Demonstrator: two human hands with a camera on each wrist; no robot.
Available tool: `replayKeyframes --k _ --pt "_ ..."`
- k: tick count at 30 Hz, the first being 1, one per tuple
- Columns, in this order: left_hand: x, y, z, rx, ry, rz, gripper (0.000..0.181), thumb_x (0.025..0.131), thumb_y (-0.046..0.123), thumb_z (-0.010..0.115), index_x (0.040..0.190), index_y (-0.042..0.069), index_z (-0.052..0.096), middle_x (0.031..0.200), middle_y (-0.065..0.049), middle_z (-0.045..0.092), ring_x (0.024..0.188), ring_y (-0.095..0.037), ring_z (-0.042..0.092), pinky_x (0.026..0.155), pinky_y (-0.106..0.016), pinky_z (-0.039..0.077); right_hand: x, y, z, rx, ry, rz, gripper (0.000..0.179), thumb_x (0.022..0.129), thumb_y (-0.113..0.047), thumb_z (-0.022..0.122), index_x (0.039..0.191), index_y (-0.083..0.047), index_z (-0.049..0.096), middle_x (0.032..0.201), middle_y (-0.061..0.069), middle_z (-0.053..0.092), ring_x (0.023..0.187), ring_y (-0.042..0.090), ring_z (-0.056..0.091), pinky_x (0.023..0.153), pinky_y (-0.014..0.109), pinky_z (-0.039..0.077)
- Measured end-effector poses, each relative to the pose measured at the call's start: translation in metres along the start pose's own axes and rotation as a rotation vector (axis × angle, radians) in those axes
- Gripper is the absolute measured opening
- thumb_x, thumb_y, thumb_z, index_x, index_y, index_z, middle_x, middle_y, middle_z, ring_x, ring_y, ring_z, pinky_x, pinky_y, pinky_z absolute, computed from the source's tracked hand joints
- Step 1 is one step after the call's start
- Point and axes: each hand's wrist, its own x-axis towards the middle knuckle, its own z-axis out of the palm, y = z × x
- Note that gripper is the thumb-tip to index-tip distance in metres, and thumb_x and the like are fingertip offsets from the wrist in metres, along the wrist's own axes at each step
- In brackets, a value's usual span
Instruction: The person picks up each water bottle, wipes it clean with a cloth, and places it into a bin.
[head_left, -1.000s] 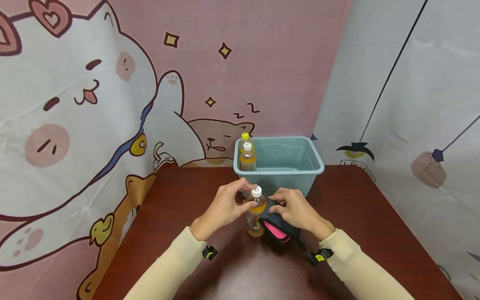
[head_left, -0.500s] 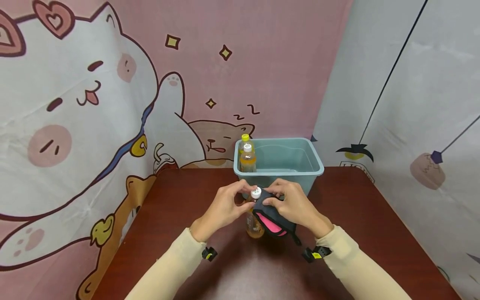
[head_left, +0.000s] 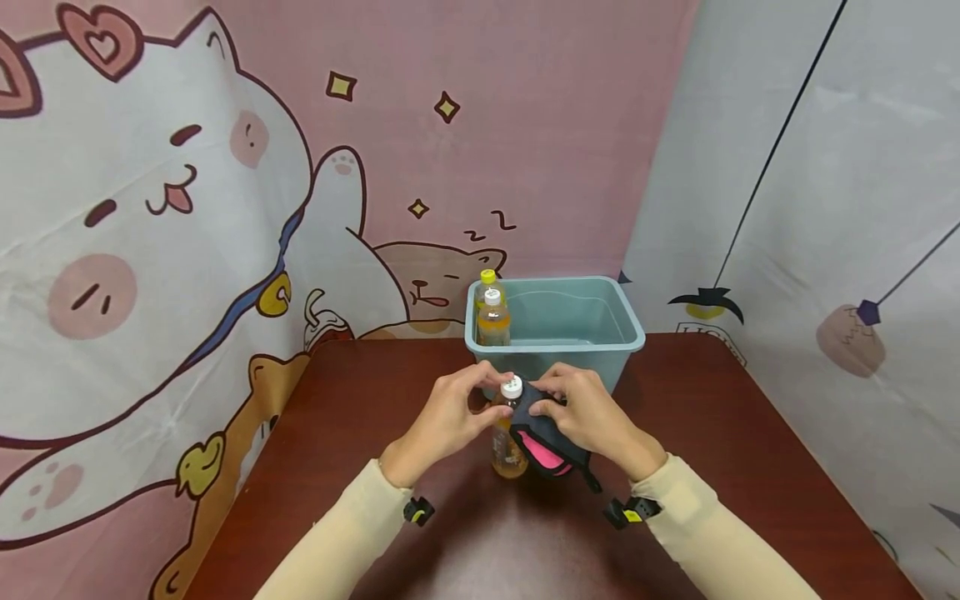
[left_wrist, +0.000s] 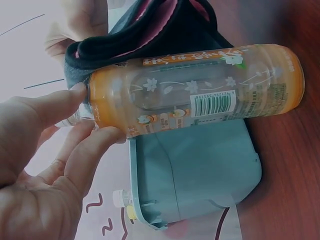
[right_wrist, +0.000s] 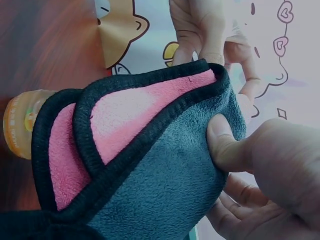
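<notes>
Red-brown table [head_left: 697, 417]: one upright bottle [head_left: 507, 450], neck pinched by left hand [head_left: 452, 408]; one grey cloth [head_left: 549, 432] against it, pinched by right hand [head_left: 585, 412]; far, blue tub [head_left: 525, 360].

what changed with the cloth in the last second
The right hand moved the grey cloth up and to the left, so it now covers more of the upper bottle. Nothing new was gripped or let go. Unchanged: the left hand at its neck, the bin and the two bottles inside.
</notes>
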Motion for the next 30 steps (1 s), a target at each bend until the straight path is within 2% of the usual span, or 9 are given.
replayKeyframes --k 7,12,16,24,30 --pt "-0.003 0.0 0.001 -0.017 0.001 -0.009 0.036 0.096 0.018 0.099 0.121 0.015 0.072 0.138 0.0 0.086 0.115 -0.019 0.085 0.097 -0.034 0.071 -0.011 0.012 0.01 0.005 -0.037 0.023 0.024 0.097 -0.009 0.095 0.12 -0.003 0.091 0.104 0.002 0.081 0.084 0.005 0.068 0.068 0.021 0.057" --pt "-0.002 0.0 0.001 -0.025 0.007 0.009 0.035 0.096 0.017 0.098 0.12 0.014 0.072 0.14 -0.001 0.086 0.117 -0.02 0.085 0.101 -0.038 0.072 -0.021 0.031 0.029 0.004 -0.11 0.049 0.024 0.098 -0.009 0.095 0.12 -0.001 0.09 0.103 0.002 0.079 0.08 0.001 0.062 0.066 0.02 0.056" --pt "0.0 0.0 0.001 -0.032 0.007 0.012 0.035 0.097 0.015 0.097 0.121 0.012 0.072 0.142 -0.002 0.085 0.12 -0.021 0.085 0.104 -0.04 0.072 -0.024 0.044 0.044 -0.022 -0.122 0.031 0.023 0.097 -0.01 0.095 0.118 -0.002 0.091 0.103 0.002 0.081 0.083 0.002 0.064 0.07 0.022 0.059" --pt "0.0 0.0 0.004 -0.024 0.005 0.019 0.035 0.097 0.016 0.097 0.122 0.013 0.072 0.143 -0.002 0.085 0.118 -0.021 0.085 0.103 -0.04 0.071 -0.033 0.061 0.068 -0.041 -0.192 0.029 0.025 0.092 -0.006 0.099 0.113 0.002 0.09 0.101 0.006 0.083 0.088 0.009 0.075 0.075 0.024 0.065" --pt "0.002 0.001 0.004 -0.028 0.013 0.034 0.035 0.096 0.013 0.098 0.121 0.011 0.073 0.142 -0.003 0.085 0.117 -0.021 0.085 0.102 -0.04 0.072 -0.035 0.066 0.075 -0.038 -0.188 0.043 0.027 0.091 -0.005 0.1 0.113 0.006 0.089 0.103 0.012 0.085 0.094 0.019 0.082 0.078 0.028 0.068"
